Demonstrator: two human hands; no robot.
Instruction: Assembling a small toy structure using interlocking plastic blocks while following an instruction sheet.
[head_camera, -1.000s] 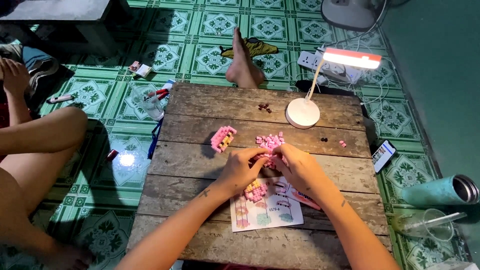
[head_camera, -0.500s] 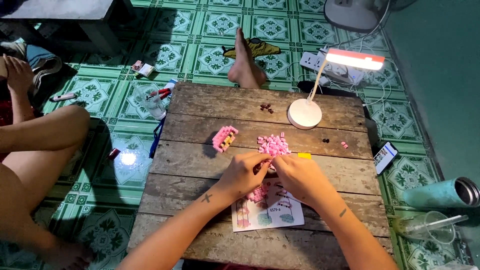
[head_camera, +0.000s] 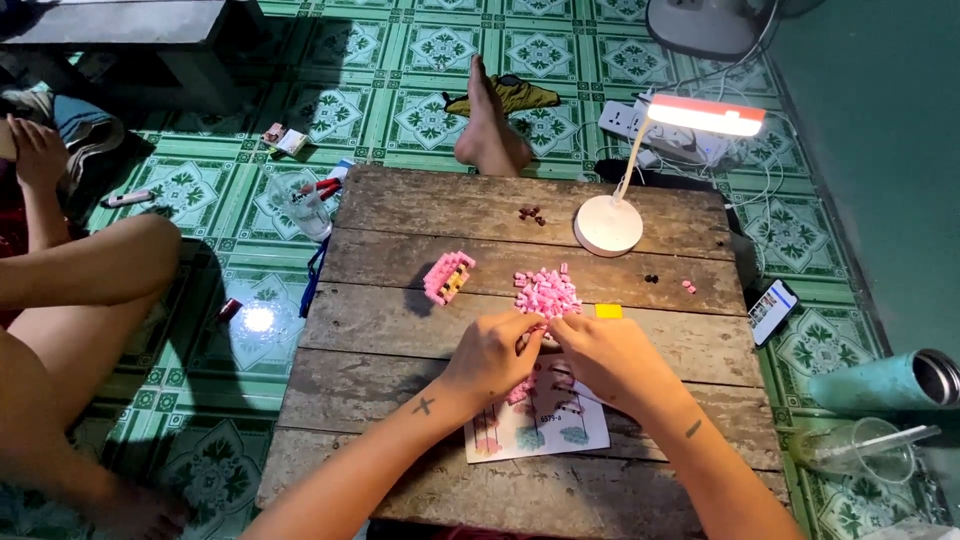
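Observation:
My left hand and my right hand meet fingertip to fingertip over a low wooden table, just below a pile of small pink bricks. Both pinch small pink pieces between the fingers; what exactly is hidden by the fingers. A printed instruction sheet lies under my wrists. A partly built pink and yellow brick block stands to the left of the pile. A single yellow brick lies right of the pile.
A white desk lamp with a lit head stands at the table's far right. Loose dark pieces lie near it. Another person's legs are at left, a foot beyond the table. A phone, teal flask and plastic cup lie at right.
My view has tilted slightly. My hands have lifted from the sheet toward the pink pile and drawn together at the fingertips.

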